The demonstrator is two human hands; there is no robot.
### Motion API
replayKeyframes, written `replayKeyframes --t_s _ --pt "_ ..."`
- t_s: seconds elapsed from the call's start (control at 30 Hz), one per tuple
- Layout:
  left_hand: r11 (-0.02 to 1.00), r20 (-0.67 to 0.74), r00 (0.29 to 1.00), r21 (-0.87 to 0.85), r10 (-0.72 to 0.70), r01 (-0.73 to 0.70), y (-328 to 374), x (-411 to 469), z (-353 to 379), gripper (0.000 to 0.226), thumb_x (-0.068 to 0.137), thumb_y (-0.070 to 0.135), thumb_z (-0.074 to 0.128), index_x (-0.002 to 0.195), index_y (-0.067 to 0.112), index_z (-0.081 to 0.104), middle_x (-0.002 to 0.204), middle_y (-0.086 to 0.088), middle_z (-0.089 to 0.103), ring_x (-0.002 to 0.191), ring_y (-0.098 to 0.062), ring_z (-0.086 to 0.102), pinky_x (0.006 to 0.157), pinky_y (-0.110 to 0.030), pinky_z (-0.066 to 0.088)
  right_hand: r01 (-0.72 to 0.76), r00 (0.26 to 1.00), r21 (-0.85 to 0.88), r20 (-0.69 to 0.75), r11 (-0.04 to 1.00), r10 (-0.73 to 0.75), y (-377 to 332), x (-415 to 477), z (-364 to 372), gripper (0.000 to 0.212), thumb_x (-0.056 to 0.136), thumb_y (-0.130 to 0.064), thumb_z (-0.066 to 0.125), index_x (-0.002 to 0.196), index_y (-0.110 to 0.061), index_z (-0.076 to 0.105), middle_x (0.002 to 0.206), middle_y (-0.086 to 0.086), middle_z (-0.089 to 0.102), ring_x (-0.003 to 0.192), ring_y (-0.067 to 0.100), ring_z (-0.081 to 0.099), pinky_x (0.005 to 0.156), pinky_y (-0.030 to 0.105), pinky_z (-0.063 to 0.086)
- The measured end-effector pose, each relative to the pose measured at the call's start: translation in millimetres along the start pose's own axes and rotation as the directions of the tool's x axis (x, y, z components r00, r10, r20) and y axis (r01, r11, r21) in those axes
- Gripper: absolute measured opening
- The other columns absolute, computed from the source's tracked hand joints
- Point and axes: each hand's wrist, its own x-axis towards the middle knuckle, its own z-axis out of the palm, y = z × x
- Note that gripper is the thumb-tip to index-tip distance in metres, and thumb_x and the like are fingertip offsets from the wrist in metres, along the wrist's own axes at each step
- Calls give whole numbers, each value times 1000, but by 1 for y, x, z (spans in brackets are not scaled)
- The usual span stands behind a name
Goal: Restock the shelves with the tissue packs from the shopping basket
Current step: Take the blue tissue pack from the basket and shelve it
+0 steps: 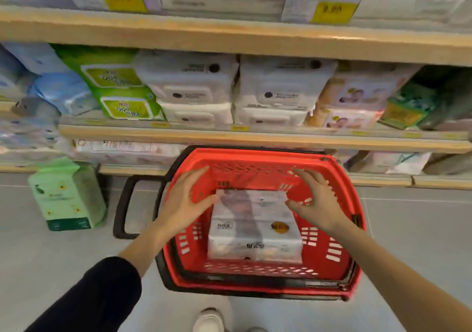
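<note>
red shopping basket (pixel 339 178) sat on floor in front of shelves (pixel 229 137). one white tissue pack (pixel 255 229) lay inside, approx. centre. left hand (pixel 184 204) & right hand (pixel 316 201) hovered either side of pack, fingers spread wide, holding nothing. contact w/ pack unclear.

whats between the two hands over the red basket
In the head view, the white tissue pack lies in the red basket, between the open left hand and right hand. Neither hand clearly grips it yet.
</note>
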Motion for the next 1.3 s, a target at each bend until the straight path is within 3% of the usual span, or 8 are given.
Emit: replayKeyframes --t_s 0.17,0.37,0.57,0.7,0.8,1.03,1.2,1.3 --pt "988 91 984 -10 -150 152 -55 7 54 79 69 43 73 138 24 40 136 3 44 130 -18 41 108 -44 35 -135 989 63 66 989 130 65 6 50 75 71 -24 71 137 -22 37 143 16 31 136 28 26 105 37 27" --pt "957 253 923 59 -289 284 -108 29 102 89 73 39 73 146 28 23 153 4 25 137 -9 22 101 -19 19 -228 959 16 174 973 222 125 23 96 80 72 -26 74 140 -21 32 143 14 34 138 31 19 108 41 25" --pt "859 435 771 8 -465 513 -149 52 125 113 55 59 77 145 38 12 154 8 22 139 -13 24 113 -33 24 -389 892 173 316 905 323 165 45 124 113 45 -57 80 140 -25 30 147 2 33 133 21 33 107 34 32" --pt "811 528 672 55 -519 582 -165 57 133 124 42 69 76 142 48 6 152 7 28 138 -14 28 113 -35 26 -498 847 474 444 727 291 179 51 142 89 72 -4 72 143 -16 18 148 -5 26 95 9 61 67 9 49" --pt "814 524 675 61 -519 578 -169 58 138 123 46 67 76 142 49 0 154 7 21 140 -13 23 113 -33 24 -517 837 528 478 674 267 186 55 153 96 73 3 69 146 -16 9 153 0 17 105 14 61 68 13 52" --pt "844 474 739 16 -478 536 -150 52 137 105 65 46 78 146 38 11 155 11 17 141 -11 18 108 -27 24 -538 827 563 498 627 263 182 52 146 101 64 -4 77 144 -21 18 141 13 43 101 10 63 80 18 51" --pt "834 491 733 -22 -471 551 -118 42 119 106 63 46 79 146 39 12 154 10 20 139 -11 24 108 -27 27 -530 833 538 474 655 285 160 38 111 133 25 -42 91 141 -30 26 132 11 55 107 15 61 92 26 47" --pt "847 483 754 -48 -445 530 -81 32 99 102 69 41 77 147 35 11 154 8 21 139 -11 24 101 -21 27 -522 836 543 479 658 268 134 27 78 120 38 -34 90 141 -32 27 134 6 52 102 8 61 75 17 49"
